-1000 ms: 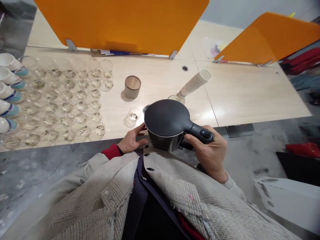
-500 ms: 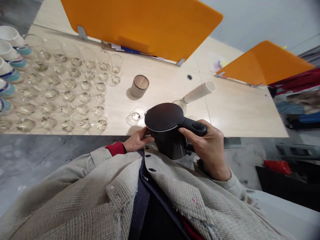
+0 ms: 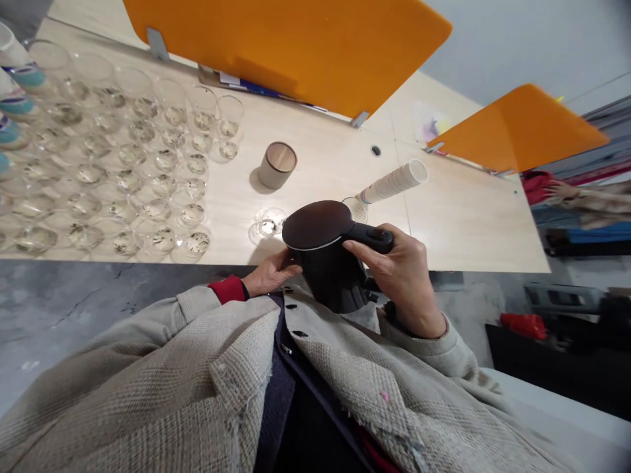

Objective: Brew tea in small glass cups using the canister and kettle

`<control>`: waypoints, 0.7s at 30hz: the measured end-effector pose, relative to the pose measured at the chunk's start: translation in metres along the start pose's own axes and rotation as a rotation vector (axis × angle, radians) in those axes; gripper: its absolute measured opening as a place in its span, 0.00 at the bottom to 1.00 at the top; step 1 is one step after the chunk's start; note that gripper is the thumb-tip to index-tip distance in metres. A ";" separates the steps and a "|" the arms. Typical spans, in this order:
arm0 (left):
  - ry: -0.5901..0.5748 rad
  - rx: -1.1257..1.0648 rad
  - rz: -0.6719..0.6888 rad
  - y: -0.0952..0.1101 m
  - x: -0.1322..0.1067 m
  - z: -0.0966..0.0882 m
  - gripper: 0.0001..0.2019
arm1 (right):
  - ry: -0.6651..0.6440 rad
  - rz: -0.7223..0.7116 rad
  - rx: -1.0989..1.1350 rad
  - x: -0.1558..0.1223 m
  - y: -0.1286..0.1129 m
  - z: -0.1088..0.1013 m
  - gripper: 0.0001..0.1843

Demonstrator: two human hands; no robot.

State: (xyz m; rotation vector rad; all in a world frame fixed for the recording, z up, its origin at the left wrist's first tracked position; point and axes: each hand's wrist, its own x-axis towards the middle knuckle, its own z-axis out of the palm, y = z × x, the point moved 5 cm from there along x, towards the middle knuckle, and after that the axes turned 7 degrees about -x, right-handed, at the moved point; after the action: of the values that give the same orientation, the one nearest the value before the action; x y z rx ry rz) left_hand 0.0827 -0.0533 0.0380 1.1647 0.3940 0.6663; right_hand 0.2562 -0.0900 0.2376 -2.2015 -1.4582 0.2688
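A black electric kettle (image 3: pixel 325 253) with its lid down is held close to my chest, at the table's near edge. My right hand (image 3: pixel 404 276) is wrapped round its handle, thumb beside the lid button. My left hand (image 3: pixel 269 274) presses against the kettle's left side, fingers curled on its body. Just beyond the kettle stand a small clear glass (image 3: pixel 267 225) and another glass (image 3: pixel 355 209) partly hidden behind the lid.
Many clear glasses (image 3: pixel 123 177) with bits at their bottoms fill the left of the light wooden table (image 3: pixel 468 217). A tan cup (image 3: pixel 277 164), a lying stack of paper cups (image 3: pixel 394 182) and orange dividers (image 3: pixel 296 46) sit further back. Ceramic cups (image 3: pixel 14 98) line the left edge.
The kettle has tilted and come slightly lower toward my chest. The view has swung left and down; both hands keep their hold.
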 end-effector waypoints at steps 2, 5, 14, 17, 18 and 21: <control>0.008 0.007 -0.005 -0.003 0.000 -0.001 0.37 | -0.008 0.001 0.000 0.002 -0.001 0.001 0.30; 0.011 0.025 -0.015 -0.007 0.001 -0.002 0.36 | -0.010 0.009 -0.004 0.003 0.000 0.002 0.29; 0.006 0.036 -0.009 -0.005 0.003 -0.003 0.34 | -0.018 0.004 -0.006 0.003 0.001 0.002 0.29; 0.010 0.059 -0.013 -0.004 0.003 -0.004 0.35 | -0.016 0.012 0.000 0.004 0.003 0.003 0.29; 0.012 0.064 -0.012 -0.004 0.003 -0.004 0.36 | -0.016 0.013 0.001 0.004 0.003 0.003 0.29; 0.013 0.077 -0.003 -0.005 0.004 -0.004 0.34 | -0.020 0.011 0.001 0.004 0.005 0.004 0.28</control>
State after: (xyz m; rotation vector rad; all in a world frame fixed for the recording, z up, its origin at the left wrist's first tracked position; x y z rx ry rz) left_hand 0.0845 -0.0495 0.0324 1.2333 0.4356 0.6617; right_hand 0.2607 -0.0866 0.2323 -2.2132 -1.4563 0.2960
